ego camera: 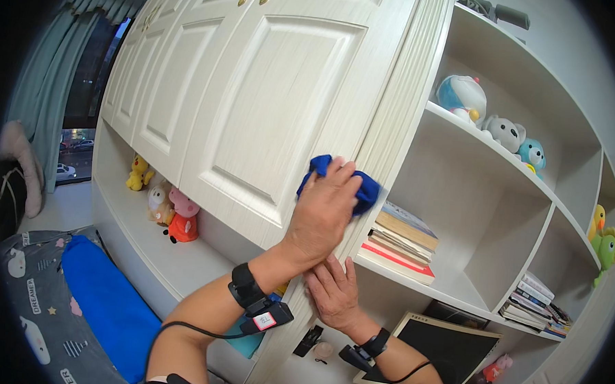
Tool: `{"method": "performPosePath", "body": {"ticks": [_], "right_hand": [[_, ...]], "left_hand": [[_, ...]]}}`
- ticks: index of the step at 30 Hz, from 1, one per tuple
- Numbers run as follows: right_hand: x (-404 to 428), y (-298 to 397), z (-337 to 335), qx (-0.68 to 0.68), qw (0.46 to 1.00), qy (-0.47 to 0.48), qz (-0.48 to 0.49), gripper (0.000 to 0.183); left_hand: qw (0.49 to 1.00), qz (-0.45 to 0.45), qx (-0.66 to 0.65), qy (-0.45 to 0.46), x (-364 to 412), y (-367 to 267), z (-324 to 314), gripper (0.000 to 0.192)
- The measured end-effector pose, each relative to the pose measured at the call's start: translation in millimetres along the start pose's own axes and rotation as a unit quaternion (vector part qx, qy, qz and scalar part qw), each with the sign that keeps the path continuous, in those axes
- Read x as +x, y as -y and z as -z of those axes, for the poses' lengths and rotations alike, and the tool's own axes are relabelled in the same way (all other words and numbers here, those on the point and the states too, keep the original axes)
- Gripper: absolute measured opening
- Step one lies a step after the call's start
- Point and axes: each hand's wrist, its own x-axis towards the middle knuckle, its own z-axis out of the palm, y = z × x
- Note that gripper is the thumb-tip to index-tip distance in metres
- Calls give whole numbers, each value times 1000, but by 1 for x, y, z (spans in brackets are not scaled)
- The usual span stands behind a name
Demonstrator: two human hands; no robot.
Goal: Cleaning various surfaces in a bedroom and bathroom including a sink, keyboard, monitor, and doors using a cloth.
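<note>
My left hand [323,216] presses a dark blue cloth [367,193] against the white cabinet. The cloth spans the right edge of the panelled cabinet door [285,119] and the fluted pilaster [387,139] beside it. Its middle is hidden under my fingers. Below it, my right hand [334,293] lies with fingers spread on the lower part of the pilaster, holding nothing. Both wrists wear black straps with small devices and cables. Just right of the cloth, a stack of books [400,242] stands on an open shelf.
Plush and vinyl toys line the upper right shelf [505,131] and the niche [207,244] under the doors. More books [531,302] lie further right. A framed blackboard [434,347] leans below the shelves. At lower left is a bed [40,304] with a blue bolster [107,307].
</note>
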Motion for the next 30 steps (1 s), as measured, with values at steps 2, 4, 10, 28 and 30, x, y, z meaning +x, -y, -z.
{"method": "performPosePath", "body": {"ticks": [2, 4, 10, 28, 30], "right_hand": [[-2, 5, -8, -9, 1000, -15, -19, 28], [1, 14, -16, -5, 998, -34, -45, 28], [1, 12, -15, -6, 999, -6, -38, 27], [-7, 10, -11, -30, 998, 23, -49, 29], [-4, 14, -12, -22, 998, 34, -56, 29]], "left_hand": [[996, -72, 42, 23, 16, 9, -5, 28], [994, -102, 43, -14, 46, 30, -3, 23], [894, 30, 431, -118, 160, 83, 16, 30], [963, 55, 229, -130, 75, 174, 72, 33], [941, 82, 325, -42, 14, 180, 104, 43]]}}
